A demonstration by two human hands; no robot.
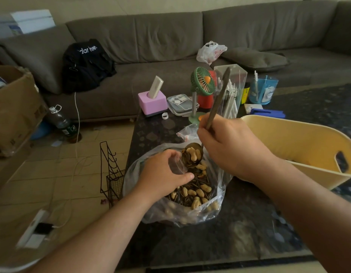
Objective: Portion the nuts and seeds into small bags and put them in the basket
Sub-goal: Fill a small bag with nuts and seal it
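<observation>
On the dark, speckled table [239, 223] directly below me sits a big clear plastic bag [216, 200], crinkled and slumped open, filled with pale ridged peanuts in the shell and thin striped seeds [194, 191].

I note my left hand [162, 172] over the bag's mouth, fingers and thumb curled round a small clear bag [176, 163], pinching its soft, glossy film so the opening faces right. How much it contains I cannot tell.

My right hand [228, 146] is clenched on the long, flat, dull-metal handle of a ladle [192, 157]. The handle slants up and away past the fingers; the round bowl hangs just beside the small bag's opening, above the big bag, loaded with peanuts and seeds.

A second small clear bag [187, 133] lies crumpled on the table behind the ladle.

To the right stands the basket [289, 138], smooth yellow plastic, oval, with an oblong handle cut-out in its near wall. Dark matter shows low inside it, too obscured to identify.

Further back on the table I record a pink cube holder [152, 104], a green round-caged fan [202, 80], a clear square container of white sticks [232, 89] and a blue cup [263, 90]. A grey fabric sofa [170, 36] runs behind, carrying a black backpack [87, 66].
</observation>
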